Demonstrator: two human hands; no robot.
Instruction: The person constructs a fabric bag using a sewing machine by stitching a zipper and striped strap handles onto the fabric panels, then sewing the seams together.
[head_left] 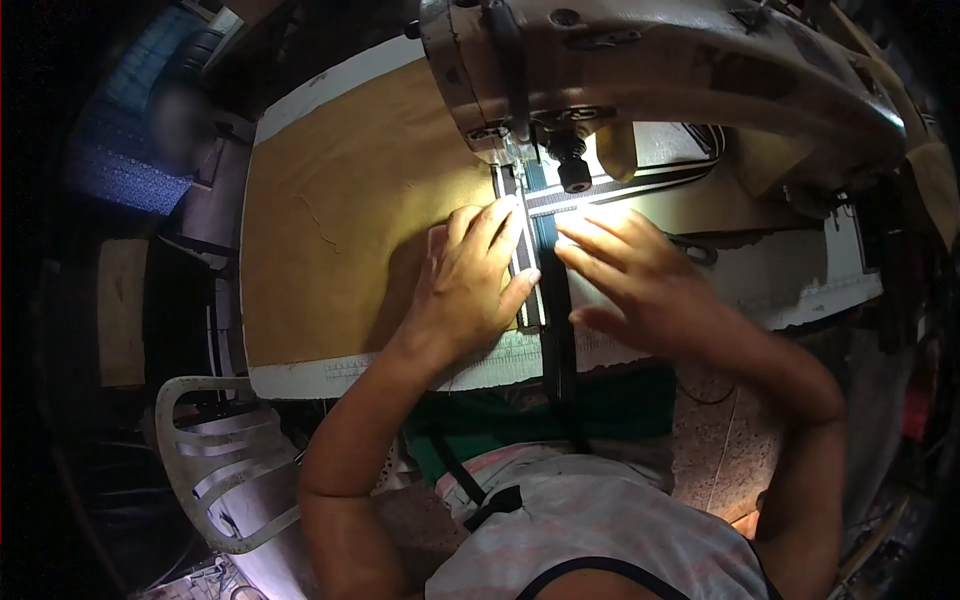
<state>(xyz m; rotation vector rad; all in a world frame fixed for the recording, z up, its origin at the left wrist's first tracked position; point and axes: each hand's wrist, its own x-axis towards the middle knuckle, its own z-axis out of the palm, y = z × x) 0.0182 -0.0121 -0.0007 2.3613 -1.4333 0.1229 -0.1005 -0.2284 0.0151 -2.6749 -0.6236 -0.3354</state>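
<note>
A sewing machine head [640, 60] stands over the work, its lit needle area [517, 155] just beyond my fingertips. My left hand [468, 265] lies with fingers apart on tan fabric [335, 220] and on the black-and-white striped strap [530, 300] along the fabric's right edge. Just right of the needle, my right hand [625, 270] has its fingers stretched out, fingertips at a second stretch of striped strap [570, 197] that runs right and loops back. Between my hands a dark strip [557, 340] hangs down over the table's front edge.
The pale worktable [295, 382] has a printed ruler scale along its front edge. A small metal tool [697, 252] lies partly hidden behind my right hand. At the lower left stands a white slatted chair [190, 470]. Green cloth [625, 405] hangs below the table.
</note>
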